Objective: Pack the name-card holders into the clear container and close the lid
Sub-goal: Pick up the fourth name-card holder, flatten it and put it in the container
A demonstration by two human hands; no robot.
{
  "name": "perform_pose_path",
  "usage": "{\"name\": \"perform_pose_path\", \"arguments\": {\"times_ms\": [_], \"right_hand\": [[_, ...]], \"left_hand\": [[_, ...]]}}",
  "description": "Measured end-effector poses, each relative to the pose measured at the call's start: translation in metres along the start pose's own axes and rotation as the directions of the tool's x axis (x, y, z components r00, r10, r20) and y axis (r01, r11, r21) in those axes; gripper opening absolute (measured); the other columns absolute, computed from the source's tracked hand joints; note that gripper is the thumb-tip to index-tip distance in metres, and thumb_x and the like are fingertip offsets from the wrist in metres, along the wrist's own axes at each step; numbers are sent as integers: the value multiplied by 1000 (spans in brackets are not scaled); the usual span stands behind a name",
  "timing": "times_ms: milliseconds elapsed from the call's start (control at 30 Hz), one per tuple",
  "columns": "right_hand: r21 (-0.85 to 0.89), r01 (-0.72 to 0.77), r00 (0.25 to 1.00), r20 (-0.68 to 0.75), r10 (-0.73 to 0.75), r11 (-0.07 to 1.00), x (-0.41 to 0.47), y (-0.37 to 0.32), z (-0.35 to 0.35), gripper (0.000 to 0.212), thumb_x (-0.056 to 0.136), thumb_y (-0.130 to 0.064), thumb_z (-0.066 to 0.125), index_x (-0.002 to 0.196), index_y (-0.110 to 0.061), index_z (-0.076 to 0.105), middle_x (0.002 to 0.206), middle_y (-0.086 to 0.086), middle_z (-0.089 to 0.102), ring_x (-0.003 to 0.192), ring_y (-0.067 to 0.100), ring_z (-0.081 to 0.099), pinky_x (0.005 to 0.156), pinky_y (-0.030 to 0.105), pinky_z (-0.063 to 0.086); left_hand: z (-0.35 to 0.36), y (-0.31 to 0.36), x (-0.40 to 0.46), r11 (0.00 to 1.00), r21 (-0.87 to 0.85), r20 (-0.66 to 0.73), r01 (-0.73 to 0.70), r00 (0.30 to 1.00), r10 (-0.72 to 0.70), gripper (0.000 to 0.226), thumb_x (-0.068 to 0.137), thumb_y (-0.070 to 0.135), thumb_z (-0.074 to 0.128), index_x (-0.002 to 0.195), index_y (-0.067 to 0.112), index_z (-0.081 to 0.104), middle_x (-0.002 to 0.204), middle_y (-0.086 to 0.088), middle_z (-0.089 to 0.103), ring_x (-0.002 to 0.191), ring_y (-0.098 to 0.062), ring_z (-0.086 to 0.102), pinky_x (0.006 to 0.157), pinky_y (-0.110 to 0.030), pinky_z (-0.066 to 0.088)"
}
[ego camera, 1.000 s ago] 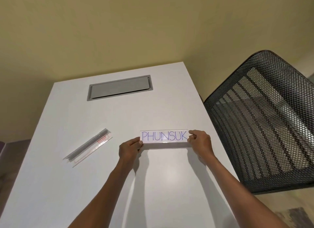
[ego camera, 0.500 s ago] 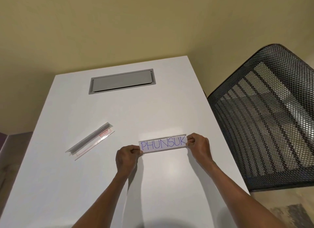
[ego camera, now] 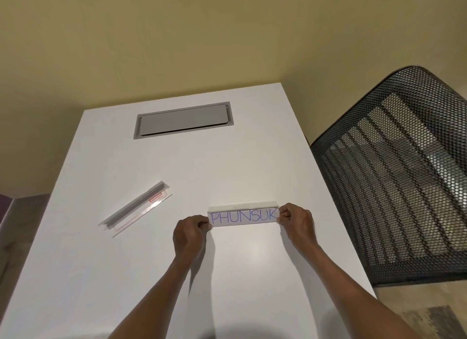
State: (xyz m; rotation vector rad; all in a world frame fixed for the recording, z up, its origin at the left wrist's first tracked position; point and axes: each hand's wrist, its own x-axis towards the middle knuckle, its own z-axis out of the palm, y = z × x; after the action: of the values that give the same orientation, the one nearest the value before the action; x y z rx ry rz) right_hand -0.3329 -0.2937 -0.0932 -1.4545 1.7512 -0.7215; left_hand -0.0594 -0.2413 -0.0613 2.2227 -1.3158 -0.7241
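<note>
A clear name-card holder (ego camera: 243,216) with a white card reading PHUNSUK in blue stands on the white table, right of centre. My left hand (ego camera: 189,234) pinches its left end and my right hand (ego camera: 297,222) pinches its right end. A second clear holder (ego camera: 136,208), folded flat with a small red label, lies diagonally on the table to the left, apart from both hands. No clear container with a lid shows in the head view.
The white table (ego camera: 252,162) has a grey recessed cable hatch (ego camera: 183,120) near its far edge. A black mesh chair back (ego camera: 394,174) stands close against the table's right side. A yellowish wall rises behind.
Both hands have drawn the PHUNSUK holder a little toward me, and it now stands tilted up with its top edge showing. The flat holder has not moved.
</note>
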Motion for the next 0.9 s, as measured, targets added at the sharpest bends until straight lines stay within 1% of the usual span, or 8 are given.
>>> {"name": "perform_pose_path", "arguments": {"times_ms": [167,200,267,433,500,700,833,900], "right_hand": [[17,-20,999,48,19,1000,3,-3,-3,17,73,4,53,69,-10,61,64,8,66,57,13,52,51,29,44],[8,-15,999,53,14,1000,4,-4,-4,19,74,5,48,70,-9,61,66,11,66,56,12,50,51,28,41],[-14,-8,998,55,9,1000,5,-6,-6,23,77,4,43,70,-9,61,65,10,65,54,10,47,49,24,38],[53,-22,999,40,20,998,5,-11,-15,11,87,-3,51,83,-2,62,71,-1,61,64,13,57,58,25,52],[-37,29,999,24,-28,999,6,-15,-19,12,88,-5,56,95,-7,66,84,0,65,73,8,63,65,29,56],[-173,223,971,132,-201,959,9,-24,-29,31,88,-10,56,117,-19,62,109,2,61,98,-2,53,79,20,49],[-359,285,938,293,-182,889,16,-28,-31,31,79,-17,57,106,-15,43,85,-2,47,85,24,41,72,29,39],[-409,295,924,352,-149,864,19,-29,-30,34,77,-18,57,105,-38,58,87,-1,46,88,28,44,75,31,39]], "left_hand": [[-1,-3,0,1000,23,38,-19,999,18,6,74,17,65,78,12,64,56,6,59,59,-22,49,55,-27,40],[-2,-3,0,1000,12,38,-10,999,10,29,73,16,65,73,13,36,56,6,52,59,-20,41,56,-27,37],[-5,-2,-1,1000,-27,23,1,1000,0,36,74,11,65,71,30,35,61,8,41,61,-11,37,59,-26,32],[-16,-9,6,994,-106,-4,24,1000,-24,6,81,10,64,83,15,60,70,13,59,66,-4,57,65,-15,43],[-22,-8,9,994,-108,57,14,998,-8,28,84,12,65,110,23,67,89,17,61,74,1,58,67,-8,44],[-28,-8,18,874,200,135,-442,896,423,49,73,6,77,120,10,65,101,-16,67,101,-31,62,82,-38,52],[-23,-2,28,825,228,204,-517,854,479,47,70,3,77,116,6,68,100,-20,68,100,-33,64,77,-41,52],[-21,-1,30,821,222,215,-526,848,484,45,72,3,75,116,7,68,101,-21,68,100,-34,63,77,-43,52]]}}
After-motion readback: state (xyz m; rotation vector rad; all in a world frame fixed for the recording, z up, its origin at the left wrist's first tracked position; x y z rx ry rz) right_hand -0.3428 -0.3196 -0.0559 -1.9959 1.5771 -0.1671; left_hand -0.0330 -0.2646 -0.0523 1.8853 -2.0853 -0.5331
